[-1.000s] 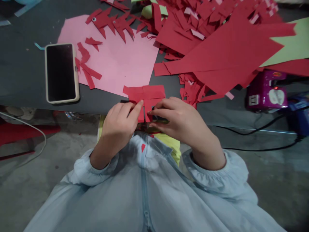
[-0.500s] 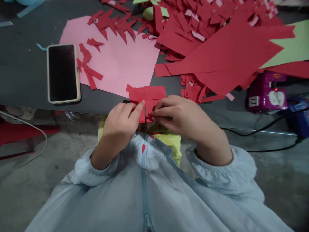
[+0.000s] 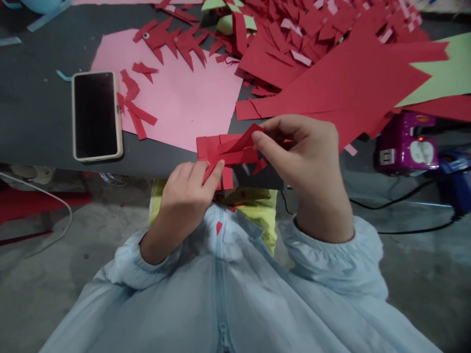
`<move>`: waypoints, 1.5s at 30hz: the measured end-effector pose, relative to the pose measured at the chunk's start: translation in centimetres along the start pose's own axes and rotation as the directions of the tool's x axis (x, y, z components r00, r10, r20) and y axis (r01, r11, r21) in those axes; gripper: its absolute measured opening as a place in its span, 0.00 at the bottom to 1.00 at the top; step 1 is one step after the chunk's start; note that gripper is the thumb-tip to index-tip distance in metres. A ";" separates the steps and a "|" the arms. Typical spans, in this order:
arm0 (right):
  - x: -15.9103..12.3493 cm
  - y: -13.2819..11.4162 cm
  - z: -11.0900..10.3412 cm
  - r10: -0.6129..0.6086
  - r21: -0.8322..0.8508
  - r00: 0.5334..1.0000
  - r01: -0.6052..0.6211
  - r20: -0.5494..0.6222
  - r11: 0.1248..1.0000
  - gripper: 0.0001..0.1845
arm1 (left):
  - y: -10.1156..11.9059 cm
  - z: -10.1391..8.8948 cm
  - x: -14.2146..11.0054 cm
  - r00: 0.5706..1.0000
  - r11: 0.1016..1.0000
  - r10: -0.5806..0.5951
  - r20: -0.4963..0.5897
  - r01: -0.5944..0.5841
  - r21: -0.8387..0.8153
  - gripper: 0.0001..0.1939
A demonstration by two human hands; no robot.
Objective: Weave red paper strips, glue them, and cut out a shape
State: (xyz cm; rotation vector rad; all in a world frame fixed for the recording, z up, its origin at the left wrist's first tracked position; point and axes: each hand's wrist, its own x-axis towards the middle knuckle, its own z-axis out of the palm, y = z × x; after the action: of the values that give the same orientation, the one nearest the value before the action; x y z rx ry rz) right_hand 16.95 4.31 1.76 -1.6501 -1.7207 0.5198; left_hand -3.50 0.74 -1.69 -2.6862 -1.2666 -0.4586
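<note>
At the front edge of the dark table lies a piece of interlaced red paper strips (image 3: 208, 145). My left hand (image 3: 187, 193) holds its near left part down, thumb and fingers pressed on the paper. Between the thumb and fingers of my right hand (image 3: 298, 152) is the end of a red paper strip (image 3: 239, 142), raised and slanting across the piece. Other strip ends stick out to the right and toward me. The undersides of my left fingers are hidden.
A phone (image 3: 96, 115) lies left of a pink paper sheet (image 3: 184, 105) bearing folded red fish shapes (image 3: 156, 40) and loose strips. Red paper sheets (image 3: 342, 83) and heaped scraps fill the right. A purple power socket block (image 3: 405, 142) with cords sits at the right edge.
My right hand has moved up and right from the near side of the paper piece, lifting a strip end across it. My left hand has stayed nearly in place.
</note>
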 end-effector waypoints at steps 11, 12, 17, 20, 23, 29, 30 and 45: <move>-1.1 -0.3 -0.2 -0.165 -0.044 0.947 0.184 0.276 0.982 0.09 | 1.0 -0.7 0.3 0.996 0.999 -0.047 0.070 0.048 -0.008 0.15; -1.4 -0.1 -0.2 -0.175 -0.068 0.941 0.202 0.291 0.977 0.09 | 0.9 -0.8 0.3 0.996 0.998 -0.053 0.071 0.054 -0.014 0.15; -3.2 0.8 0.6 -0.198 -0.134 0.941 0.242 0.274 0.961 0.10 | 0.6 -0.8 0.0 0.996 0.997 -0.058 0.063 0.060 -0.043 0.17; -4.3 1.3 1.2 -0.226 -0.089 0.943 0.254 0.244 0.963 0.11 | 0.6 -0.7 0.1 0.996 0.998 -0.053 0.068 0.054 -0.019 0.18; -5.0 1.7 1.8 -0.255 -0.058 0.939 0.275 0.233 0.960 0.12 | 0.6 -0.6 0.3 0.996 0.998 -0.058 0.062 0.060 -0.023 0.17; -5.1 1.6 2.2 -0.331 -0.123 0.916 0.364 0.228 0.923 0.13 | 0.5 -0.4 0.3 0.998 0.999 -0.053 0.045 0.054 -0.003 0.17; -5.1 1.5 2.1 -0.341 -0.147 0.909 0.382 0.241 0.912 0.13 | 0.4 -0.3 0.3 0.998 0.998 -0.054 0.043 0.055 -0.007 0.17; -8.8 0.2 2.4 0.084 -0.035 0.952 -0.078 0.296 0.996 0.17 | -0.2 -0.4 -2.8 0.914 0.851 -0.385 0.127 0.405 -0.335 0.26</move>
State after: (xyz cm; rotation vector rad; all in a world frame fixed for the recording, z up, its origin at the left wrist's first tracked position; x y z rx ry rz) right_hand 15.03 -3.90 -1.83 -1.7335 -1.8815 0.8264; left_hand -5.46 -1.26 -2.21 -2.7180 -1.9394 -0.7302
